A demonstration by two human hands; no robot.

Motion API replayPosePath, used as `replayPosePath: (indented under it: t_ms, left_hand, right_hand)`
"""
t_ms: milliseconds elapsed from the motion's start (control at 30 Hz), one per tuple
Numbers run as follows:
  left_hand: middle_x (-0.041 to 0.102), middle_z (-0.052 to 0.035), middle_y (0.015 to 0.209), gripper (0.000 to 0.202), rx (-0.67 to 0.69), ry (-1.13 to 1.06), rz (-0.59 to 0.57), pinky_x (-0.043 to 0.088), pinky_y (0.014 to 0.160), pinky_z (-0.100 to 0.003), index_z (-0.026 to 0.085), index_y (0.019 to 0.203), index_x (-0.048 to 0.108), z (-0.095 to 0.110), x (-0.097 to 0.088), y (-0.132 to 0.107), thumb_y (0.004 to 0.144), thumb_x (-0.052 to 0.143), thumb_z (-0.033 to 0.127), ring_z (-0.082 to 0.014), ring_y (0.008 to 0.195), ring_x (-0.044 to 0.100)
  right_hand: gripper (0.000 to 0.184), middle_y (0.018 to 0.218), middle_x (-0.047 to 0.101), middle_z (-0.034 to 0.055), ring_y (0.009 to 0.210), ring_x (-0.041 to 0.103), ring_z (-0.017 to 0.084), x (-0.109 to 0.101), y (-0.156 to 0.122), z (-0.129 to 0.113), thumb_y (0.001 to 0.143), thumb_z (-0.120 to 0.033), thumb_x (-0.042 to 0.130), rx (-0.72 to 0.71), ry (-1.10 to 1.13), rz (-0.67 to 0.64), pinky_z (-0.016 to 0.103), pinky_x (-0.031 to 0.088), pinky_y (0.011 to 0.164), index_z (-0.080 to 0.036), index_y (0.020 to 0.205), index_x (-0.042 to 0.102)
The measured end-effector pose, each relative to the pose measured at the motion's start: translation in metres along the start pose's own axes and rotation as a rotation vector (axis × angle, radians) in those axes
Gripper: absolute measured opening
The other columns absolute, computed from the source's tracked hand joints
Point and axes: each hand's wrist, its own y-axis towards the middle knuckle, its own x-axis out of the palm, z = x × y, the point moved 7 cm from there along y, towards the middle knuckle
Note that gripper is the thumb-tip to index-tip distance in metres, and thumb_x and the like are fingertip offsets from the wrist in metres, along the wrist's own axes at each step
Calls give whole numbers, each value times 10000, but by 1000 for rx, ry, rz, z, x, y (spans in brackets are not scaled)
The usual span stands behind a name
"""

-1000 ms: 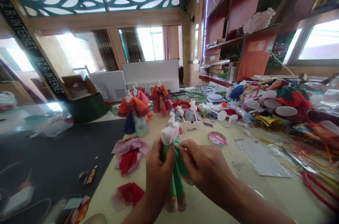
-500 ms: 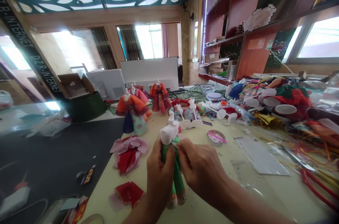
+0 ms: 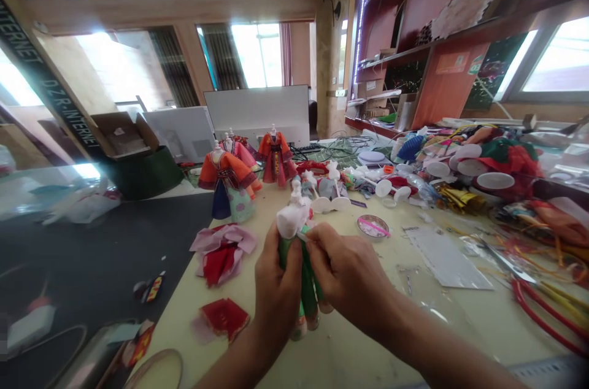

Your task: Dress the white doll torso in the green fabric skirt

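Observation:
My left hand (image 3: 278,294) is wrapped around a small doll (image 3: 291,220), which has a white padded top and long green legs or skirt (image 3: 307,291). The doll stands nearly upright, its lower end hidden partly behind my fingers. My right hand (image 3: 345,272) is at the doll's chest, its fingertips pinching a thin pale strip (image 3: 302,235) against the green cloth. The strip's far end is hidden by my fingers.
Dressed dolls on stands (image 3: 225,183) stand on the cream table (image 3: 350,355) ahead of my hands. Pink and red cloth (image 3: 221,254) lies to the left, with a round pink-marked dish (image 3: 372,226) to the right. Red-handled scissors (image 3: 515,272) and heaped craft materials fill the right side.
The whole scene has shifted upward in the view. My right fingers have come closer around the doll's chest, and the doll's lower end sits higher and tilts slightly differently.

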Motion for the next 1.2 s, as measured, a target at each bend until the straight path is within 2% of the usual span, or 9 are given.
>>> replayPosePath:
  t_ms: [167, 333, 533, 667, 733, 833, 967, 1100, 1200]
  left_hand:
    - [641, -57, 1107, 337, -55, -137, -73, 468, 868, -302, 212, 1178, 545, -4, 1, 7, 866, 508, 335, -217, 1020, 602]
    - [622, -63, 1159, 387, -41, -90, -57, 462, 880, -298, 218, 1224, 512, -9, 3, 6, 849, 529, 314, -222, 1065, 583]
    - [654, -47, 1069, 344, -10, 39, -9, 476, 796, -268, 205, 1184, 518, -9, 4, -1, 859, 506, 318, -188, 941, 611]
    - [671, -17, 909, 328, 18, 82, 21, 480, 678, -241, 187, 1138, 519, -5, 1, -1, 830, 527, 298, -154, 760, 611]
    - [660, -6, 847, 274, 39, 108, 50, 472, 643, -232, 178, 1068, 531, -4, -1, 0, 814, 531, 280, -143, 703, 595]
    - [636, -2, 809, 174, 48, 134, 95, 462, 640, -231, 179, 962, 538, -4, -5, 2, 805, 517, 251, -142, 703, 581]
    - [617, -9, 845, 202, 16, 137, 157, 458, 670, -243, 187, 993, 538, -8, -11, 4, 800, 496, 232, -152, 749, 572]
    - [597, 3, 810, 229, 4, 121, 157, 447, 627, -229, 189, 1022, 533, -8, -11, 4, 802, 494, 238, -138, 691, 548]
    - [590, 7, 794, 221, 11, 103, 144, 443, 621, -224, 187, 1012, 538, -7, -9, 3, 800, 503, 242, -133, 680, 540]
  right_hand:
    - [206, 517, 548, -23, 430, 471, 95, 2, 2, 6, 895, -244, 400, 33, 38, -43, 234, 244, 456, -168, 807, 571]
    - [199, 510, 553, -17, 429, 463, 101, 0, 2, 2, 882, -216, 395, -23, -6, 5, 241, 227, 462, -161, 838, 582]
    - [220, 479, 523, -10, 392, 383, 94, 2, -4, -8, 871, -183, 369, -91, -146, 81, 265, 172, 454, -159, 725, 532]
    - [216, 493, 544, 1, 404, 409, 103, 4, -5, -10, 865, -171, 372, -116, -142, 99, 268, 187, 461, -147, 764, 562]
    - [212, 523, 571, 9, 424, 447, 111, 4, -4, -9, 866, -178, 383, -98, -83, 58, 262, 215, 464, -142, 815, 586]
    - [213, 594, 615, 17, 479, 515, 113, 6, -2, -5, 882, -194, 390, -6, 57, -75, 245, 282, 483, -153, 830, 592]
    - [208, 622, 636, 6, 508, 556, 109, 2, -2, -5, 898, -217, 398, 38, 165, -194, 233, 329, 503, -177, 810, 582]
    - [223, 623, 643, 14, 531, 586, 128, -9, -2, -6, 902, -241, 400, 9, 102, -103, 246, 339, 511, -173, 839, 603]
    - [235, 563, 613, 7, 473, 554, 127, -10, -2, -4, 893, -229, 398, 28, 66, -60, 249, 311, 478, -148, 904, 618]
